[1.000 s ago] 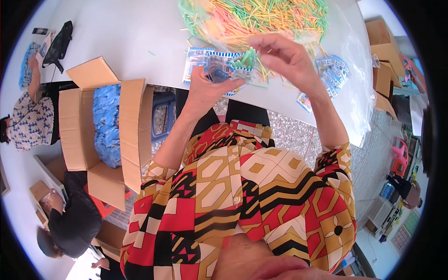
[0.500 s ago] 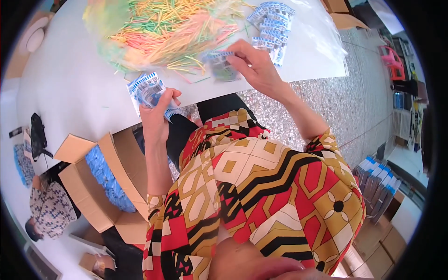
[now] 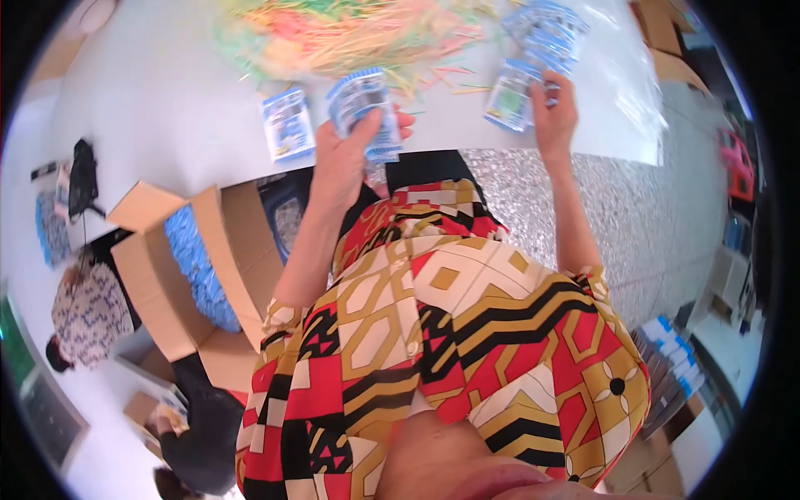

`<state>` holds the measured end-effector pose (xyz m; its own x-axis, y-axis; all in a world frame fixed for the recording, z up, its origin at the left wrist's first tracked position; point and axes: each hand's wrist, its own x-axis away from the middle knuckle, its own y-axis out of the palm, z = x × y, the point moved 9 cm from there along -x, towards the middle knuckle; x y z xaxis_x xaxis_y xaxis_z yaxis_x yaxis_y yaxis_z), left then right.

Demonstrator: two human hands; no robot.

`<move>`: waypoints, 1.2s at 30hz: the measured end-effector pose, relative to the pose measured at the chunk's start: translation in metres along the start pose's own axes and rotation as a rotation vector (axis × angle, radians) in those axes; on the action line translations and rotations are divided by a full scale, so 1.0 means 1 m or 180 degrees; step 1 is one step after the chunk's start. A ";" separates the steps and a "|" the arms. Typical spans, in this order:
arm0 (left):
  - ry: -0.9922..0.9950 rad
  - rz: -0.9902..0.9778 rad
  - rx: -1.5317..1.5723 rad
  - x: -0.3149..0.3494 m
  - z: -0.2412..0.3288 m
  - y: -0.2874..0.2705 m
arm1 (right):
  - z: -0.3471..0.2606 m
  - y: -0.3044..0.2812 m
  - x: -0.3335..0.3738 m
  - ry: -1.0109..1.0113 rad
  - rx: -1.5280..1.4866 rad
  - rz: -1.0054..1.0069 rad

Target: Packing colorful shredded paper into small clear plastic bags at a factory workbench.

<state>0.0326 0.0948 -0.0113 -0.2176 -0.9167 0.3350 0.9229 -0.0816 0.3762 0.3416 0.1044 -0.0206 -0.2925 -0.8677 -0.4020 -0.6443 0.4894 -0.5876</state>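
1. Packets (image 3: 355, 93), blue and white, are pinched by the fingers of our left hand (image 3: 340, 160), long axis pointing away, far end tipped left.
2. Our right hand's (image 3: 557, 118) fingers pinch the right edge of a green-tinged packet (image 3: 505, 104), far end leaning right.
3. Left of both, we see a loose packet (image 3: 288, 129) on the desk (image 3: 183, 117), pointing almost straight away.

A white table (image 3: 192, 125) carries colourful sticks (image 3: 350, 37) and blue-and-white packets (image 3: 288, 127).
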 end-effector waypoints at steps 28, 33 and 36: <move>0.0798 0.0397 -0.0624 0.029 0.027 -0.046 | -0.237 0.121 0.010 -0.1494 -0.1220 -0.3028; 0.1012 0.0639 -0.0618 0.029 0.029 -0.053 | -0.249 0.110 0.002 -0.1384 -0.1380 -0.2804; 0.0972 0.0828 -0.0510 0.027 0.028 -0.060 | -0.264 0.089 -0.003 -0.1725 -0.1421 -0.2395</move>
<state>-0.0377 0.0861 -0.0009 0.1107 -0.9865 0.1209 0.9775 0.1300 0.1659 0.0987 0.1275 0.1141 0.5823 -0.7262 -0.3655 -0.7652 -0.3377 -0.5481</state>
